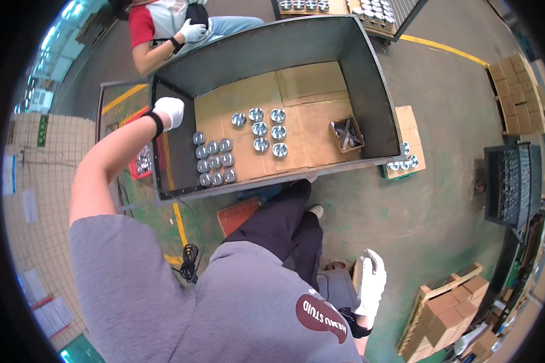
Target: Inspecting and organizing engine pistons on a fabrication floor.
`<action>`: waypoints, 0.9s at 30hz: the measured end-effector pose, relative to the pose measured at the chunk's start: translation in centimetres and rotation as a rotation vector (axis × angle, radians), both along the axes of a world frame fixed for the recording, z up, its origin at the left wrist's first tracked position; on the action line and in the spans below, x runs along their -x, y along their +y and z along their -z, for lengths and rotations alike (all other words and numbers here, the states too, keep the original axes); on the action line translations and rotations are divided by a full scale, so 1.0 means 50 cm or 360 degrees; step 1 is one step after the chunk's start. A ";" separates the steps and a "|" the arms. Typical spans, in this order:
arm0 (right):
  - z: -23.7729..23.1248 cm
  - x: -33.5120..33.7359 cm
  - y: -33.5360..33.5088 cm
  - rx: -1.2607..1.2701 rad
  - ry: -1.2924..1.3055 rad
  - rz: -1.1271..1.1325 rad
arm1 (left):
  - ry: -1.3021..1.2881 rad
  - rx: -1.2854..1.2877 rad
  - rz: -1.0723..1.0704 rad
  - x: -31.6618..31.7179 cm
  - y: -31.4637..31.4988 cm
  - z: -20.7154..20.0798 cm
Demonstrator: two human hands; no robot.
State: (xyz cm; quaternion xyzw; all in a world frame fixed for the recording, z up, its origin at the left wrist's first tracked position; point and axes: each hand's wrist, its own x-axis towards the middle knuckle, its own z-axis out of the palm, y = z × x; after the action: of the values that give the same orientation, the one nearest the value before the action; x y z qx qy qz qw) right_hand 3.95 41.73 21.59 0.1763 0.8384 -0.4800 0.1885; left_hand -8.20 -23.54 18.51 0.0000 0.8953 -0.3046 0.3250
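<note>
Fingers of my left hand (169,111), in a white glove, curl over the left rim of the big grey metal bin (357,78); they clench on the wall itself and carry nothing. My right hand (370,284) hangs low beside my hip, gloved too, fingers loose and spread, nothing in them, just next to a small grey case (336,287) on the floor.

The shiny metal cylinders (215,162) stand upright on the cardboard sheet (309,121) lining the bin floor: one tight cluster close under my left hand, a second looser group (265,130) toward the middle. A small open box of dark parts (347,134) sits at the right wall.

I judge the risk to be the reach. The bin walls are tall, so leaning in from this rim could drag a sleeve across the near cluster and tip pieces against one another. The rim looks thin and hard under the glove.

Open cardboard lies between the two groups and along the far wall. Another person (163,30) sits just beyond the far corner, and a black cable (189,260) lies coiled by my feet on the floor, a likely snag.
</note>
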 end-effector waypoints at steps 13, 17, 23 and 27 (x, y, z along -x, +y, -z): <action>0.626 -0.105 -0.178 0.0513 0.0007 0.0371 | -0.0638 0.1309 0.0058 0.132 -0.416 0.197; 0.607 -0.185 -0.228 -0.0034 0.0154 0.0517 | -0.0252 0.0771 -0.0178 0.188 -0.200 0.378; 0.538 -0.309 -0.299 -0.0573 0.0095 0.0499 | -0.0196 -0.0019 -0.0022 0.012 -0.163 0.811; 0.491 -0.312 -0.384 -0.0748 0.0122 0.0428 | -0.0227 -0.0557 -0.0184 -0.100 -0.127 0.984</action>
State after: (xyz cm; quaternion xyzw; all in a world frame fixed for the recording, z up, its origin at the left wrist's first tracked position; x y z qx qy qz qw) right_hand 19.54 22.55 -2.98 0.3067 0.9024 -0.2992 0.0449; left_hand -3.22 -29.92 -30.70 0.0267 0.9078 -0.1245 0.3995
